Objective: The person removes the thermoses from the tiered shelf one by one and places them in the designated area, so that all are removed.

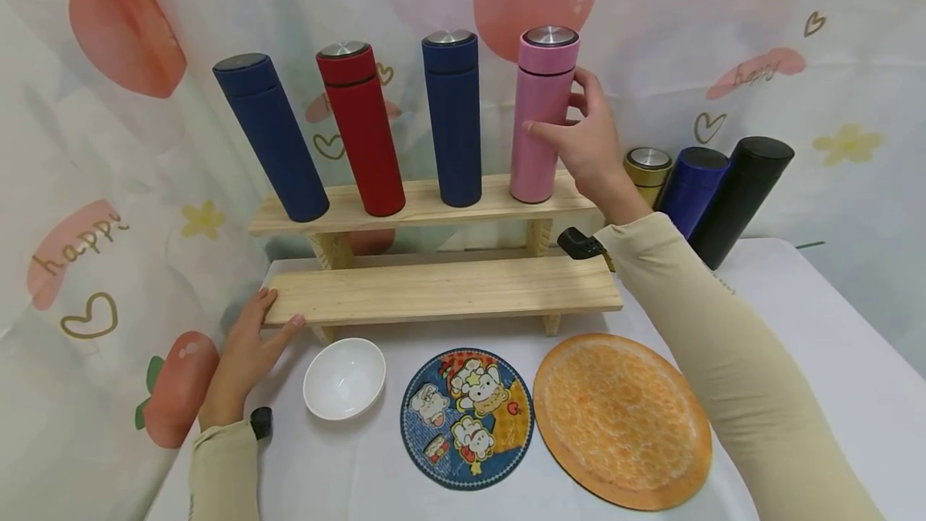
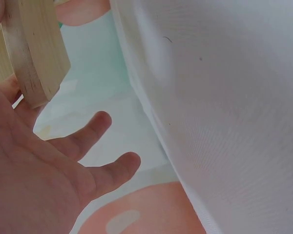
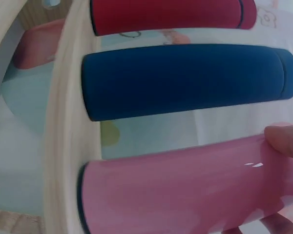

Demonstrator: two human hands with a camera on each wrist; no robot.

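A pink flask (image 1: pixel 538 143) stands upright at the right end of the upper wooden shelf (image 1: pixel 427 203). My right hand (image 1: pixel 560 107) grips its upper body, thumb in front and fingers behind; the right wrist view shows a fingertip (image 3: pixel 285 141) on the pink flask (image 3: pixel 185 190). Beside it stand a navy flask (image 1: pixel 454 119), a red flask (image 1: pixel 362 127) and another navy flask (image 1: pixel 271 139). My left hand (image 1: pixel 253 336) rests with straight fingers against the left end of the lower shelf (image 1: pixel 448 288). In the left wrist view the palm (image 2: pixel 49 170) lies below the board's end (image 2: pixel 34 53).
On the white table, in front of the shelves, lie a white bowl (image 1: pixel 344 378), a round cartoon mat (image 1: pixel 466 418) and an orange plate (image 1: pixel 622 420). Gold (image 1: pixel 647 171), blue (image 1: pixel 693 187) and black (image 1: pixel 741 195) flasks stand at the back right. A printed curtain hangs behind.
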